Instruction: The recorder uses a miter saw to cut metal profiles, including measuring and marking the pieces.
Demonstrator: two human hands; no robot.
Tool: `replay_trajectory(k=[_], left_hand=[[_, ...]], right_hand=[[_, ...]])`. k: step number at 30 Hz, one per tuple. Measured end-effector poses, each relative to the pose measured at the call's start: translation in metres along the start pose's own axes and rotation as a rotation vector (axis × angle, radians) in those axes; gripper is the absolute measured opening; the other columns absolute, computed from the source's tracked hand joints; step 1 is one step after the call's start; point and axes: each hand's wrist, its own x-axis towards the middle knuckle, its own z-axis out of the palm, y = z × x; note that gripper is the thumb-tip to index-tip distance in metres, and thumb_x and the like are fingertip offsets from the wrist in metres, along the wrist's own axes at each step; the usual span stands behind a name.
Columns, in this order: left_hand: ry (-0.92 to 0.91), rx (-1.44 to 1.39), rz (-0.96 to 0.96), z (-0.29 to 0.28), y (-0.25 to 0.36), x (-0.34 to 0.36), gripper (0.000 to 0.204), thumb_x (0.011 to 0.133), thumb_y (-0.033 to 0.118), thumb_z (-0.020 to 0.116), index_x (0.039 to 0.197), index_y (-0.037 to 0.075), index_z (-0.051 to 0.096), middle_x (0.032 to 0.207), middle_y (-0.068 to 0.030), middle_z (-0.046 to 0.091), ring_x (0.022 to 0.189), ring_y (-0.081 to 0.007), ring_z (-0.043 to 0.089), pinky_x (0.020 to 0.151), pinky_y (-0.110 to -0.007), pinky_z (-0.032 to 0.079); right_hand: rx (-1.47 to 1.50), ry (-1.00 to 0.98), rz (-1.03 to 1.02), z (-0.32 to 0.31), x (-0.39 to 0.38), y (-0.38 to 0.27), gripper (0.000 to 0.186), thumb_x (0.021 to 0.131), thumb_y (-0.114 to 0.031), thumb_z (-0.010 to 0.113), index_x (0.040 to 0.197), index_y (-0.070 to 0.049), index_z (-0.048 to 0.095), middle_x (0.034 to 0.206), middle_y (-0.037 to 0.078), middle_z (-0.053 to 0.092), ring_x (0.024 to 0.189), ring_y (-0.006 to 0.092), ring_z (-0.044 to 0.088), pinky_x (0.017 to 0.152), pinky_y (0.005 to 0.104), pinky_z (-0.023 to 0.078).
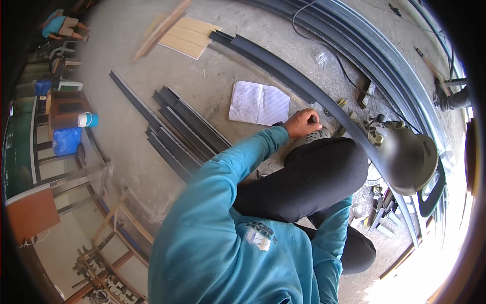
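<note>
My left hand (302, 123) is closed, fingers curled round a small dark thing that I cannot make out, just above my shoe and beside my bent knee. Close by runs a long grey metal channel (298, 83), with a pale narrow strip (276, 87) along its near side. The channel passes by the round guard of a cut-off saw (422, 162), which has a dark green handle (434, 195). An open notebook (259, 103) with handwriting lies left of the channel. My right forearm (334, 223) goes down behind my leg, which hides the right hand.
Cut channel pieces (190, 121) lie on the floor at left. Long profiles (354, 45) and a black cable (336, 53) stretch along the far right. Metal offcuts (385, 220) sit below the saw. Wooden boards (190, 38) lie at the back; another person (63, 25) is at far left.
</note>
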Motion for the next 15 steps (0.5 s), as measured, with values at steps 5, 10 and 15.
replay_trajectory(k=[5, 10, 15], left_hand=[[0.065, -0.226, 0.015, 0.037, 0.006, 0.047, 0.030, 0.084, 0.031, 0.068, 0.092, 0.003, 0.059, 0.086, -0.0117, 0.066, 0.083, -0.0234, 0.065, 0.073, -0.036, 0.050], [-0.425, -0.100, 0.045, 0.064, -0.013, 0.070, 0.044, 0.076, 0.041, 0.073, 0.096, 0.003, 0.064, 0.091, -0.0129, 0.068, 0.087, -0.0253, 0.065, 0.076, -0.037, 0.050], [-0.568, 0.018, -0.115, 0.054, -0.023, 0.059, 0.046, 0.074, 0.042, 0.073, 0.100, 0.006, 0.066, 0.094, -0.0105, 0.068, 0.088, -0.0204, 0.063, 0.080, -0.034, 0.048]], right_hand=[[0.031, 0.005, -0.016, -0.030, -0.017, 0.010, 0.051, 0.085, -0.018, 0.063, 0.131, -0.016, 0.040, 0.111, 0.015, 0.060, 0.100, 0.0294, 0.060, 0.076, 0.0414, 0.052], [0.068, 0.007, -0.030, -0.065, -0.024, 0.014, 0.052, 0.084, -0.017, 0.064, 0.130, -0.015, 0.040, 0.109, 0.015, 0.060, 0.098, 0.0295, 0.061, 0.076, 0.0408, 0.052], [0.140, -0.010, -0.075, -0.092, -0.013, 0.006, 0.053, 0.083, -0.016, 0.065, 0.130, -0.014, 0.040, 0.107, 0.015, 0.061, 0.096, 0.0296, 0.062, 0.076, 0.0401, 0.052]])
